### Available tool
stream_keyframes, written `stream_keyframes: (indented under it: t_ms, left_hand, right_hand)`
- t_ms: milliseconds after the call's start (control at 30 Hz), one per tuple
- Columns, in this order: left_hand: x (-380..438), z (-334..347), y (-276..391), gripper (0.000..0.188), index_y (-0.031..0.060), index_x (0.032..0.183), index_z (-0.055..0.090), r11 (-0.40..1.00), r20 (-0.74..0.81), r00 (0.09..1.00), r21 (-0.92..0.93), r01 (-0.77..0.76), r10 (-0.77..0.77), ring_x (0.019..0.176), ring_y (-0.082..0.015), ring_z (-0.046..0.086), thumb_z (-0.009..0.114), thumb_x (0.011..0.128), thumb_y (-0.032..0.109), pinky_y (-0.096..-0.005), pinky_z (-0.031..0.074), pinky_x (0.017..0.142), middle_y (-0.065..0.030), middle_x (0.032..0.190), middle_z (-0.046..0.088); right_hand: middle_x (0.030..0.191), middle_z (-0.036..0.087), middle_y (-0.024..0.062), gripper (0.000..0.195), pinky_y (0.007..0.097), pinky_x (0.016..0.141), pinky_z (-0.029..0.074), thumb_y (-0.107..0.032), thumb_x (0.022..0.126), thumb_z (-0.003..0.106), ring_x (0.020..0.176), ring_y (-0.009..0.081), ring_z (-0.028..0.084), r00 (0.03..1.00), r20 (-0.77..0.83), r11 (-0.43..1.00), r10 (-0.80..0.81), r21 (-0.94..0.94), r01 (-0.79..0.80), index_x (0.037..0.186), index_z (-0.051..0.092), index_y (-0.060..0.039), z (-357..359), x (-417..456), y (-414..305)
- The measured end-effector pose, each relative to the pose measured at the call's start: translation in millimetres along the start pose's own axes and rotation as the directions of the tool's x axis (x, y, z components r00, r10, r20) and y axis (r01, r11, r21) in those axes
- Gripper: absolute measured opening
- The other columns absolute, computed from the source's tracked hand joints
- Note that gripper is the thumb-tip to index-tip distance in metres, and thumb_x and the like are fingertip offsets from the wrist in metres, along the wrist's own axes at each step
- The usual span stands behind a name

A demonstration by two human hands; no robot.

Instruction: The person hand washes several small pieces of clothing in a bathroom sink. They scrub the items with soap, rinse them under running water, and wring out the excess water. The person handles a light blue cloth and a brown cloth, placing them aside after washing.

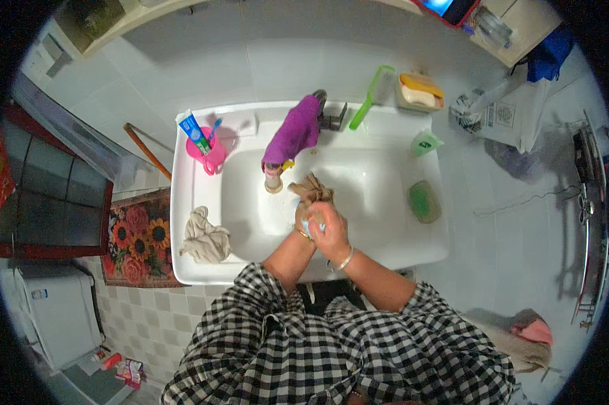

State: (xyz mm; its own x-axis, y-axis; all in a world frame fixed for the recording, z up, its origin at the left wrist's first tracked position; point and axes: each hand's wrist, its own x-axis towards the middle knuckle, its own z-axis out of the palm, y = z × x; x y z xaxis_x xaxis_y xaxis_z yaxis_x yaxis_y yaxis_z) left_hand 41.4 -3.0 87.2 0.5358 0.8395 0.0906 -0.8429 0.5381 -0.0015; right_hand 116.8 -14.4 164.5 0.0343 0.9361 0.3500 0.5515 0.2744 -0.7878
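Note:
Over the white washbasin (385, 248), my two hands are pressed together around a bunched brown cloth (312, 188). My left hand (302, 218) grips the cloth from below and is largely covered by the other hand. My right hand (333, 230) lies across it with curled fingers. A light blue patch (314, 226) shows between the hands; whether it is soap or fabric is unclear. Just beyond them, the basin tap is wrapped in a purple cloth (295, 129), its spout (273, 183) pointing into the bowl. Whether water runs is hard to see.
On the left rim stand a pink cup (214, 158) with a toothpaste tube (193, 131) and a crumpled beige cloth (206, 238). A green-handled brush (368, 101), a soap container (420, 93), a green tube (426, 143) and a soap dish (424, 201) line the back and right.

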Motion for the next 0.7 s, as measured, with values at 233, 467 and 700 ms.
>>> stream_keyframes:
  t_ms: [233,467,700]
  left_hand:
    - [-5.4,66.1,8.4,0.044,0.0037,0.115,0.038,0.859,-0.391,0.913,0.423,0.289,-0.115,0.089,-0.0162,0.052,0.054,0.077,0.02,-0.0314,0.042,0.08,-0.0066,0.103,0.051]
    - [-38.1,11.9,54.1,0.037,0.0048,0.113,0.041,0.757,-0.62,0.75,0.599,0.261,0.232,0.078,-0.0183,0.051,0.046,0.077,0.008,-0.0279,0.044,0.068,-0.0095,0.099,0.046]
    - [-1.2,49.3,-14.0,0.056,0.0226,0.123,0.027,0.972,-0.605,0.773,0.0,0.236,-0.188,0.111,-0.0323,0.03,0.044,0.077,0.049,-0.0523,0.029,0.088,-0.0115,0.125,0.027]
  right_hand:
    - [0.08,0.055,0.0124,0.021,0.0307,0.072,0.04,-0.018,0.075,0.046,0.077,0.0224,0.051,0.94,-0.098,0.914,0.326,0.288,-0.287,0.086,0.052,-0.0012,-74.6,70.2,112.8]
    - [0.086,0.055,0.0076,0.018,0.0299,0.071,0.043,-0.009,0.073,0.049,0.08,0.0191,0.052,0.774,0.202,0.247,0.6,0.874,-0.419,0.089,0.052,-0.0022,-102.3,73.3,54.4]
    - [0.089,0.054,0.0095,0.016,0.0331,0.078,0.039,-0.015,0.077,0.048,0.084,0.0218,0.051,0.92,0.322,0.85,0.222,0.399,-0.345,0.088,0.051,-0.0038,-55.9,26.3,33.8]
